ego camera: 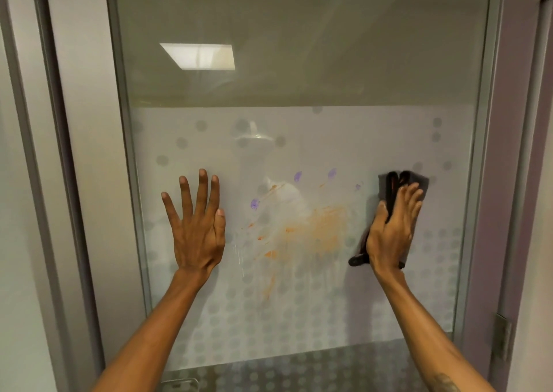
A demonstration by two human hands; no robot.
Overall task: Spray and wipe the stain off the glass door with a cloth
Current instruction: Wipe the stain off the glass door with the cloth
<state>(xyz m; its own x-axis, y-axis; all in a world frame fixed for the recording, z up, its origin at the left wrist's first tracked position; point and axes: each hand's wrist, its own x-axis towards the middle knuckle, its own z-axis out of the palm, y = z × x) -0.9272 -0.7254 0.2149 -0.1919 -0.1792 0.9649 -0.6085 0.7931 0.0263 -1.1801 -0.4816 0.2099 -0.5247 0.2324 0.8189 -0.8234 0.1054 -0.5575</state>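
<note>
The glass door (299,62) fills the view, clear at the top and frosted with grey dots below. An orange smeared stain (317,230) spreads across the frosted middle, with small purple marks (297,176) above and left of it. My left hand (196,227) lies flat on the glass left of the stain, fingers spread, holding nothing. My right hand (392,230) presses a dark grey cloth (419,180) against the glass to the right of the stain. No spray bottle is in view.
A grey metal frame (125,152) borders the pane on the left and another frame edge (484,152) on the right. A hinge (501,337) sits low on the right frame. Thin wet drips (239,251) run down the glass left of the stain.
</note>
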